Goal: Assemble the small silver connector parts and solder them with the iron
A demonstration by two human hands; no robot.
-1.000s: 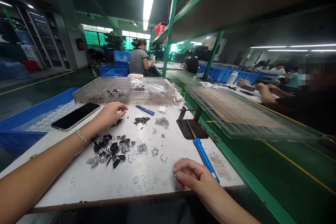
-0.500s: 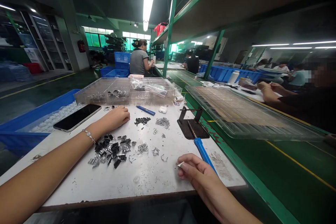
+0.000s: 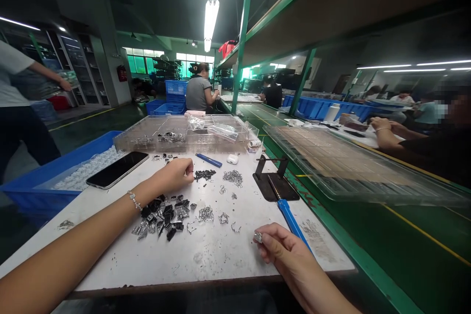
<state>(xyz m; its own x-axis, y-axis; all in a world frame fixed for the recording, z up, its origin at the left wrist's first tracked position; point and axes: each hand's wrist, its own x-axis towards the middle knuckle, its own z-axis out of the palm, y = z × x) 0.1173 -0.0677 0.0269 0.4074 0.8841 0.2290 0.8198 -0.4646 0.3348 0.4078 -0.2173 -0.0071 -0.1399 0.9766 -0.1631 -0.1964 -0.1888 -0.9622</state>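
Note:
My right hand (image 3: 285, 250) is above the front right of the white table, pinching a small shiny metal part (image 3: 258, 238) between thumb and fingers. At the left edge of a pile of small black pieces (image 3: 205, 175), my left hand (image 3: 177, 175) has its fingers pinched downward; whatever is between them is hidden. Under my left forearm side lies a heap of black and clear plastic parts (image 3: 167, 213). Tiny metal pieces (image 3: 233, 177) and bent metal clips (image 3: 206, 214) lie in small piles between the hands.
A blue-handled soldering iron (image 3: 292, 221) leans on a black stand (image 3: 264, 189) at right. A phone (image 3: 117, 170), blue pen-like tool (image 3: 208, 160) and white earphone case (image 3: 232, 159) lie farther back. Behind is a clear compartment box (image 3: 147, 130); left, a blue crate (image 3: 22, 186). Co-workers sit beyond.
My left hand has curled its fingers down and come slightly nearer beside the black pieces. The metal part in my right hand has turned. A person in white has appeared at far left.

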